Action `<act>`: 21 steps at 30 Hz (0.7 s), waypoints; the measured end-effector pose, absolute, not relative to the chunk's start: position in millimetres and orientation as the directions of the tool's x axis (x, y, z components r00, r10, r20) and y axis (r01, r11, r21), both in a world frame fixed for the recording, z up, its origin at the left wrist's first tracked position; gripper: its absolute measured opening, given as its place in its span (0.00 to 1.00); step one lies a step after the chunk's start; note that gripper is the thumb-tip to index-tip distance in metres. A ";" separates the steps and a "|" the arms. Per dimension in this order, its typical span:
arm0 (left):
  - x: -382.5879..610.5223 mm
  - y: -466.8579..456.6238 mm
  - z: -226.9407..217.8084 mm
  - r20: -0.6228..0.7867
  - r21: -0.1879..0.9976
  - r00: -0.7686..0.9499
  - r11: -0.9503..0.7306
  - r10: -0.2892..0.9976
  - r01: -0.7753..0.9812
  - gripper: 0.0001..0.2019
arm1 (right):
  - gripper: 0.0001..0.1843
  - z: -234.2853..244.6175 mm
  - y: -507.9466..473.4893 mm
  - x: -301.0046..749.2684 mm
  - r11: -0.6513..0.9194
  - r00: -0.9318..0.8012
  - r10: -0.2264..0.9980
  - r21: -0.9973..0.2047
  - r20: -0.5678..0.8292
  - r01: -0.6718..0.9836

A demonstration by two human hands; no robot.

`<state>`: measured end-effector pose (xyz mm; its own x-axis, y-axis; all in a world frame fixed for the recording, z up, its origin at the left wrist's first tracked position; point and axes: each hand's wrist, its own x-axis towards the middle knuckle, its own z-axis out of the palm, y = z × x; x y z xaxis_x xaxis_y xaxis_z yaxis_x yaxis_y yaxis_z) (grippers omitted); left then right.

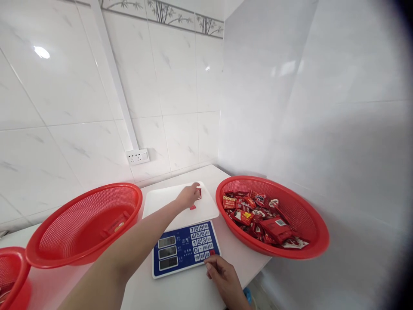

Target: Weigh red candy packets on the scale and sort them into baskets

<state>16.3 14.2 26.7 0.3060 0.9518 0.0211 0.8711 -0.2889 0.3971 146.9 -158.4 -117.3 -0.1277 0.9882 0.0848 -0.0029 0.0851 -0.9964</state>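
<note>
My left hand [188, 196] reaches over the white weighing plate [161, 202] of a digital scale, its fingers closed on a small red snack packet [199, 194]. Another small red packet [192, 207] lies on the plate just below those fingers. My right hand [223, 274] is at the front right corner of the scale's blue keypad panel [186, 247], fingers curled in and no object visible in them. Its fingertips are close to a red button [212, 252]. Digits on the displays are too faint to read.
On the right, a red plastic basket [311, 224] holds many wrapped snacks. A second red basket [45, 241] on the left has a red packet [116, 224] inside. Part of a third red basket [19, 267] shows at lower left. A wall socket [138, 156] sits above the white table [174, 292].
</note>
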 end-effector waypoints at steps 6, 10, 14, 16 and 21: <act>2.3 45.1 35.9 -0.249 0.490 0.162 -0.019 0.955 0.871 0.16 | 0.19 -119.2 -157.5 146.7 0.085 -0.112 0.990 -0.996 0.084 0.000; -3.4 51.7 36.8 -0.331 0.483 0.119 0.060 0.936 0.874 0.14 | 0.19 -121.6 -158.0 147.5 0.093 -0.106 0.990 -0.996 0.092 0.003; -8.9 46.2 33.6 -0.283 0.544 0.140 0.039 0.949 0.838 0.13 | 0.20 -123.0 -157.8 147.3 0.091 -0.099 0.991 -0.996 0.090 0.007; -15.4 39.2 34.2 -0.240 0.590 0.156 0.017 0.958 0.807 0.13 | 0.20 -123.2 -157.5 147.0 0.093 -0.101 0.991 -0.996 0.091 0.006; -63.2 8.4 60.3 -0.099 0.664 0.138 -0.038 0.986 0.746 0.15 | 0.19 -121.1 -158.2 147.6 0.102 -0.104 0.990 -0.994 0.098 0.034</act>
